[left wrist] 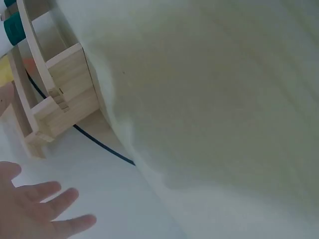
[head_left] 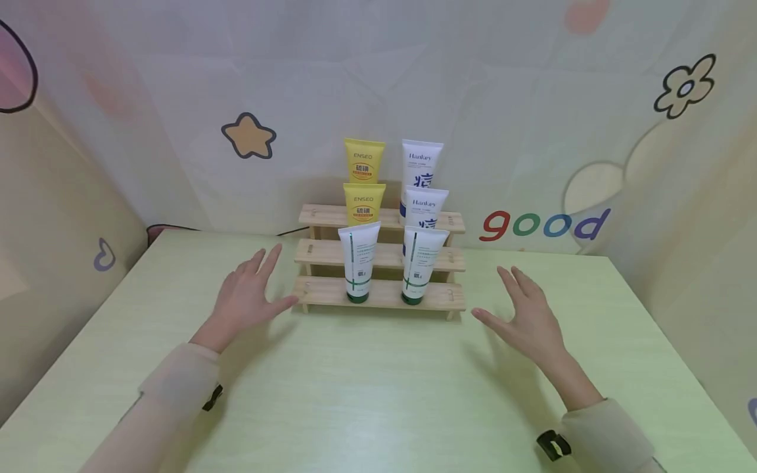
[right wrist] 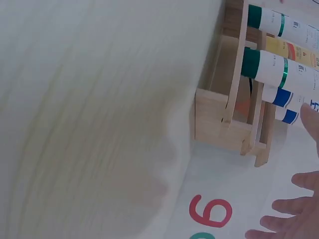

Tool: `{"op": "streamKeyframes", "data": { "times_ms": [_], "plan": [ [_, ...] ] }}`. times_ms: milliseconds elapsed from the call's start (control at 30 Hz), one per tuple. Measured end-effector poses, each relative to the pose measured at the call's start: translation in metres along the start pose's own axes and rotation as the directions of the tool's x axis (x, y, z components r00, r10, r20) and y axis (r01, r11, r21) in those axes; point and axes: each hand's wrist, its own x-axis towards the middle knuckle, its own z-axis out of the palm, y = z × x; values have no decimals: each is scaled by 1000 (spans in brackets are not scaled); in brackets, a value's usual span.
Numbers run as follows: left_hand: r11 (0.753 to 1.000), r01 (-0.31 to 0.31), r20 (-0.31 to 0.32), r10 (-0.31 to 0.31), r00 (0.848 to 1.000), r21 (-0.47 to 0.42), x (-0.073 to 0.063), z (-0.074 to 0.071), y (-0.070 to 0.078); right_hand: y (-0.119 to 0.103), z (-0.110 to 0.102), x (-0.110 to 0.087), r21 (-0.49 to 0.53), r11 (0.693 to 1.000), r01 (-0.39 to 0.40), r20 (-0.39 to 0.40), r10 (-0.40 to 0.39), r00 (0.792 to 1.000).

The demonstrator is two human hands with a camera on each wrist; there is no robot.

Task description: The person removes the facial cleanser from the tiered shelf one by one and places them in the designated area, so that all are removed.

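A three-step wooden rack (head_left: 384, 293) stands at the back of the table with squeeze tubes on each step. On the front step are two white tubes with green caps, a left one (head_left: 358, 259) and a right one (head_left: 423, 263). Behind them stand two yellow tubes (head_left: 364, 202) on the left and two white-and-blue tubes (head_left: 424, 200) on the right. My left hand (head_left: 247, 295) hovers just left of the rack, fingers spread and holding nothing. Off the rack's right end, my right hand (head_left: 528, 318) is likewise spread and holds nothing.
The pale table (head_left: 378, 381) reaches back to a patterned cloth (head_left: 503, 118) hung behind and at both sides. Colored "good" lettering (head_left: 544, 225) is on the cloth right of the rack. A dark cord (left wrist: 104, 146) runs behind the rack.
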Motion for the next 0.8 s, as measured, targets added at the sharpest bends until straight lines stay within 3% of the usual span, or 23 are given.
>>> {"op": "streamKeyframes", "data": {
  "times_ms": [100, 200, 300, 433, 533, 600, 667, 800],
  "plan": [
    [992, 24, 51, -18, 999, -121, 9, 5, -2, -4, 3, 5, 123, 992, -36, 4, 36, 999],
    [958, 62, 106, -33, 994, -281, 18, 9, -3, -7, 5, 9, 279, 955, -98, 39, 91, 995],
    [897, 89, 135, -33, 990, -433, 26, 14, -5, -11, 7, 13, 432, 886, -170, 97, 142, 985],
    [799, 143, 172, -51, 984, -584, 33, 20, -6, -18, 11, 19, 602, 766, -225, 171, 152, 974],
    [741, 183, 213, -56, 976, -646, 37, 24, -6, -24, 14, 24, 682, 683, -262, 218, 152, 964],
    [720, 196, 237, -45, 970, -665, 39, 26, -5, -28, 16, 27, 712, 644, -279, 240, 151, 959],
    [704, 207, 259, -33, 965, -679, 41, 28, -3, -32, 18, 31, 721, 629, -290, 255, 148, 956],
    [699, 229, 286, -36, 958, -677, 42, 29, 0, -39, 27, 37, 736, 602, -308, 281, 143, 949]
  ]
}}
